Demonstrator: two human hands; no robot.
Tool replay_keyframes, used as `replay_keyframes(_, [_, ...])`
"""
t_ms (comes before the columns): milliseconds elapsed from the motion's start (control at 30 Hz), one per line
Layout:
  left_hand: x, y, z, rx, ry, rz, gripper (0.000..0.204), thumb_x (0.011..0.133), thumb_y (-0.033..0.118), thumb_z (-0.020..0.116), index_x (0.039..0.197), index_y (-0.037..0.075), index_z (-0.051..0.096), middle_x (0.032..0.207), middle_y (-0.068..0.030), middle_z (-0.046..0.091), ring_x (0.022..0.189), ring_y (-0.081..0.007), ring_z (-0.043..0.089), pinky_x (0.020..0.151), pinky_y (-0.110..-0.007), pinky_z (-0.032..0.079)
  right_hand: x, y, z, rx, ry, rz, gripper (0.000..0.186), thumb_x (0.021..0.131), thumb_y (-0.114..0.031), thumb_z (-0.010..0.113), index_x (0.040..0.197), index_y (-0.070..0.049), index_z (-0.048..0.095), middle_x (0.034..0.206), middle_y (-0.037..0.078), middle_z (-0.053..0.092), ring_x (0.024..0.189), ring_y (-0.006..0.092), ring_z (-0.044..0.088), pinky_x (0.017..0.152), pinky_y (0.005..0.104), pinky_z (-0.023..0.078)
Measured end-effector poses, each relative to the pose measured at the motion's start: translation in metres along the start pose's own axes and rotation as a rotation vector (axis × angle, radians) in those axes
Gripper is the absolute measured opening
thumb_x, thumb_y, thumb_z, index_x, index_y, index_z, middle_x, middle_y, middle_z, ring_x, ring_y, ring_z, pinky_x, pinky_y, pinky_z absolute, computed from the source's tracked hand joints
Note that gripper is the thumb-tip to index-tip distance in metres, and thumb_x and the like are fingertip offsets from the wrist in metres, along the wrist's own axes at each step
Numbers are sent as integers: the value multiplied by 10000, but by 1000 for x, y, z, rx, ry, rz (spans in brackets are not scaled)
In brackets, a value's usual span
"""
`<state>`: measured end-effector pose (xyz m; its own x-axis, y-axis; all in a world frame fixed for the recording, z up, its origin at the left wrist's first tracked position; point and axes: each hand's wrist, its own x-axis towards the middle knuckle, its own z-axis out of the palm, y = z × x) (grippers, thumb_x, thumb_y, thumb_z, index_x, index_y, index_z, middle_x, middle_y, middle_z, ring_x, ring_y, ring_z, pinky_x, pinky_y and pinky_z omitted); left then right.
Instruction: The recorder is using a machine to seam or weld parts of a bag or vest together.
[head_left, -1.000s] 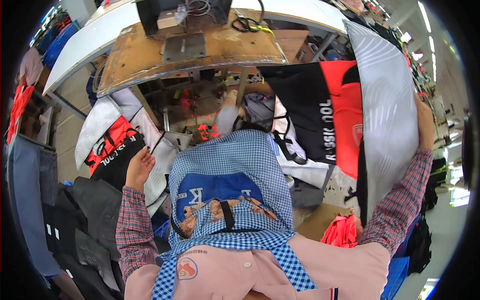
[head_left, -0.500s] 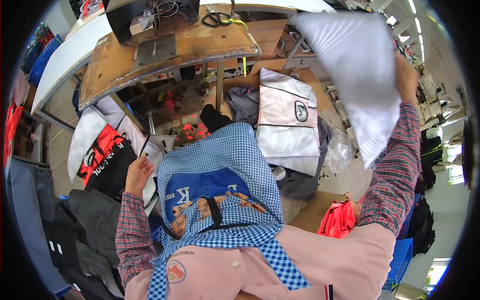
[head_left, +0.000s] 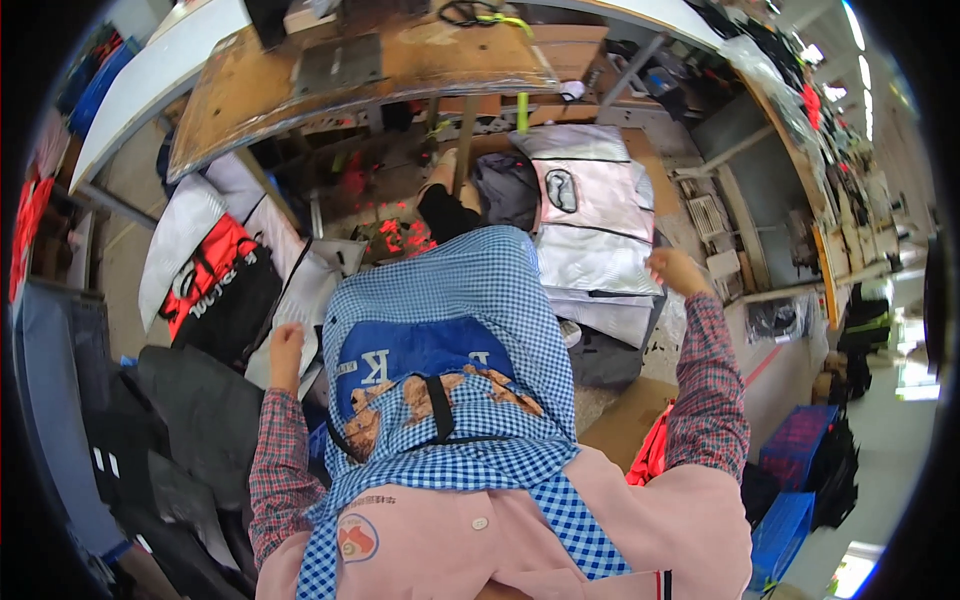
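Note:
My right hand [head_left: 679, 271] is at the right edge of a stack of white and pale pink fabric panels [head_left: 590, 262]. Its fingers are closed at the edge of the white panel on top. The stack has dark piping lines and a dark-rimmed oval badge [head_left: 562, 190]. On the other side, my left hand [head_left: 287, 352] is raised with its fingers curled; what they hold, if anything, is hidden. Close by it lie white, red and black printed fabric pieces [head_left: 215, 280]. A blue checked apron [head_left: 440, 270] spreads over my lap.
A worn wooden work table [head_left: 420, 72] stands ahead, with black-handled scissors [head_left: 470, 13] on it. Dark grey fabric [head_left: 200, 420] is heaped at the left. Red fabric [head_left: 652, 445] lies near my right forearm, and blue crates [head_left: 780, 540] stand farther right.
My right hand has come down and inward from the upper right, bringing the white panel onto the stack. My left hand has lowered slightly, and the view has shifted.

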<state>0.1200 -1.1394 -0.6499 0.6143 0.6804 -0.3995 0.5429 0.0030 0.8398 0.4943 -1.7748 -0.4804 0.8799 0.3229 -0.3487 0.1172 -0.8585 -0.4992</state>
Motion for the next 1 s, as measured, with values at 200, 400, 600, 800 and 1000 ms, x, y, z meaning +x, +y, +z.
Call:
replay_keyframes(200, [4,-25,14,538,162,400,388,789,124,634,1153,2,579,1094,-222,618,1045,-393,574,914,-446,457,-6,-44,106,-118,179,-172,247,910,-229,598,891,10,659,750,158,672,688,280,652,644,350,498])
replay_keyframes(400, [43,-28,-2,565,351,317,378,785,125,620,1143,10,582,1062,-213,609,1005,-393,573,872,-470,464,12,-156,156,51,325,-334,198,953,-169,554,1029,-1,628,980,147,656,885,262,643,759,348,501])
replay_keyframes(600, [126,-42,6,639,442,186,258,789,126,596,1031,38,603,1026,-161,598,986,-381,569,821,-496,478,23,-208,193,-63,219,-524,217,947,-108,506,1113,22,553,1143,186,583,1086,354,547,948,399,425])
replay_keyframes(800, [192,-77,7,1117,506,116,123,857,149,538,927,109,630,950,-50,593,899,-242,574,760,-420,437,31,-205,212,-324,310,-571,183,908,-82,511,1049,-7,599,1166,157,583,1151,365,494,1006,463,367])
replay_keyframes(1000, [237,-97,9,1390,706,201,193,872,182,523,1032,91,580,965,-53,600,896,-230,607,717,-431,472,33,-212,214,-331,329,-568,186,942,-83,466,1038,-2,603,1159,145,582,1129,327,503,1003,419,368])
